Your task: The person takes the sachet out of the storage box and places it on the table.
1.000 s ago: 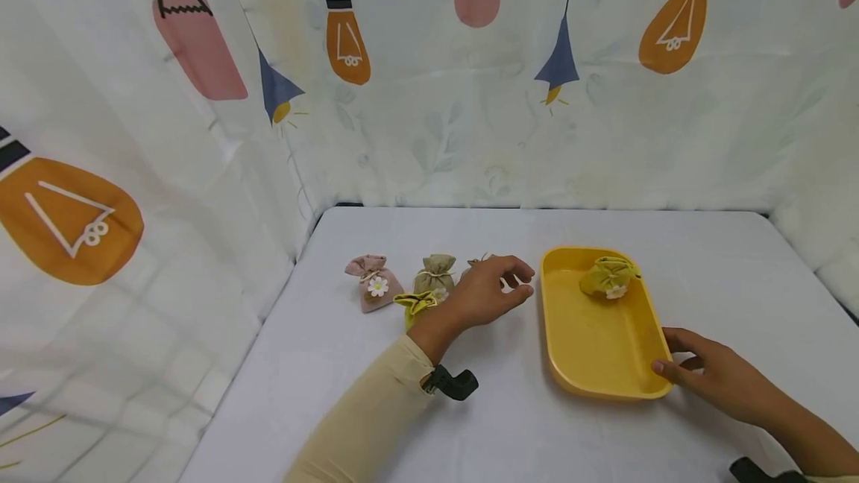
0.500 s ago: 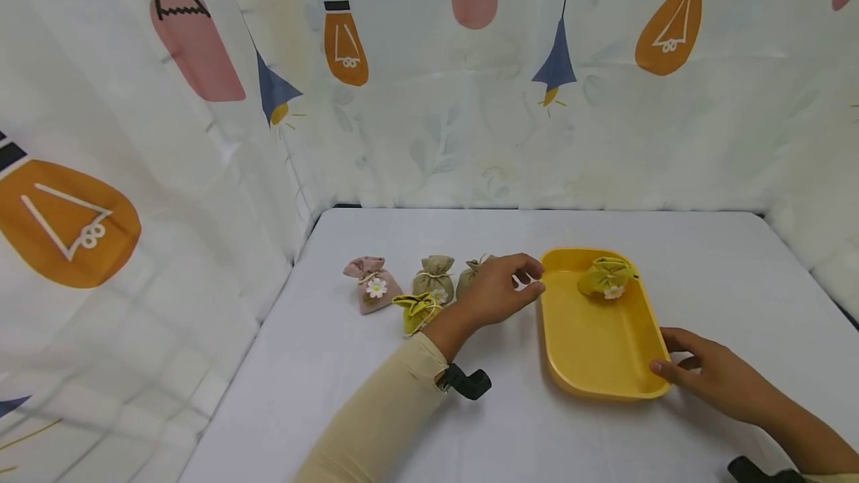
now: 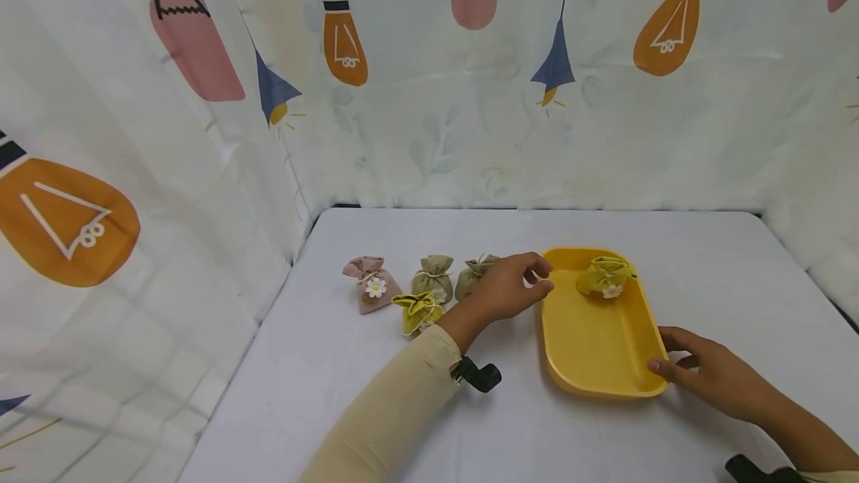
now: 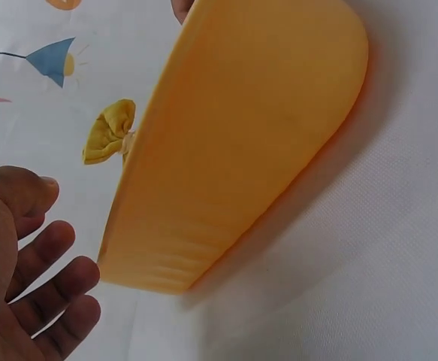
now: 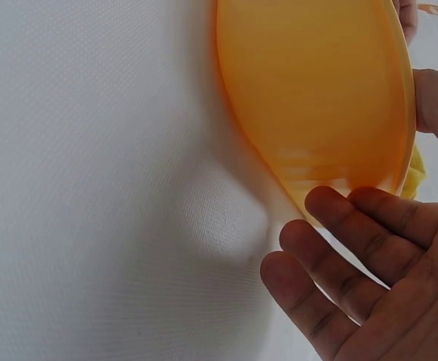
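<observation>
A yellow tray (image 3: 597, 352) lies on the table, holding one small yellow drawstring pouch (image 3: 605, 279) near its far end. My right hand (image 3: 714, 379) grips the tray's right side, thumb at the rim and fingers along the outer wall (image 5: 316, 113). Beside the left rim is my left hand (image 3: 499, 289), its fingers loosely bent with nothing between them. In the left wrist view that hand (image 4: 23, 278) sits close to the tray wall (image 4: 234, 143); whether a fingertip touches it I cannot tell. The pouch top (image 4: 110, 134) pokes above the rim there.
Left of my left hand lie a pink pouch (image 3: 379, 291) with a white flower, a beige pouch (image 3: 435, 278), another beige pouch (image 3: 473, 274) partly behind the hand, and a yellow pouch (image 3: 416, 311) by my sleeve. Patterned curtains (image 3: 429, 118) enclose the white-covered table (image 3: 295, 364).
My left hand has moved right, from beside the pouches to the tray's left rim, uncovering more of the second beige pouch. My right hand stays on the tray.
</observation>
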Available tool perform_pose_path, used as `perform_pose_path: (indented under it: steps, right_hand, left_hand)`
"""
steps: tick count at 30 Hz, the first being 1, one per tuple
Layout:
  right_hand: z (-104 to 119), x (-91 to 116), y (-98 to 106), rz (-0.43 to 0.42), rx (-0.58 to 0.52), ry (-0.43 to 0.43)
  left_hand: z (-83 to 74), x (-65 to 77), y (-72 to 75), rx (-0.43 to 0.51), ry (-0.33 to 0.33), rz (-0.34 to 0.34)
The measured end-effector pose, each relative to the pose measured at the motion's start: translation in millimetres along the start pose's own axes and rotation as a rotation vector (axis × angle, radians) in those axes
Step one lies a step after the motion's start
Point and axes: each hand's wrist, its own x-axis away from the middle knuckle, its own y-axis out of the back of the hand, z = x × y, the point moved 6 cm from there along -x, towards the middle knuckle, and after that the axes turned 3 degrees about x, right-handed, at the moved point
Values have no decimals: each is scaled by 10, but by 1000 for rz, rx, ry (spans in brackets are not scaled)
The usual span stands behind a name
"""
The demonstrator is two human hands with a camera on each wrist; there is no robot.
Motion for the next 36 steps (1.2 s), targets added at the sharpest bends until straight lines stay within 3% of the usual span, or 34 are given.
perform_pose_path:
  steps: [7, 16, 29, 36]
  right_hand:
    - [-4, 5, -5, 4, -18, 0]
    - [-1, 19, -4, -6, -21, 7]
    - [22, 34, -2, -7, -28, 14]
    - [28, 30, -4, -14, -30, 21]
  left_hand:
    - [7, -80, -57, -11, -12, -4]
    - [-133, -163, -130, -48, -76, 34]
    - [-106, -316, -204, -81, -32, 17]
    - [-208, -385, -231, -88, -97, 16]
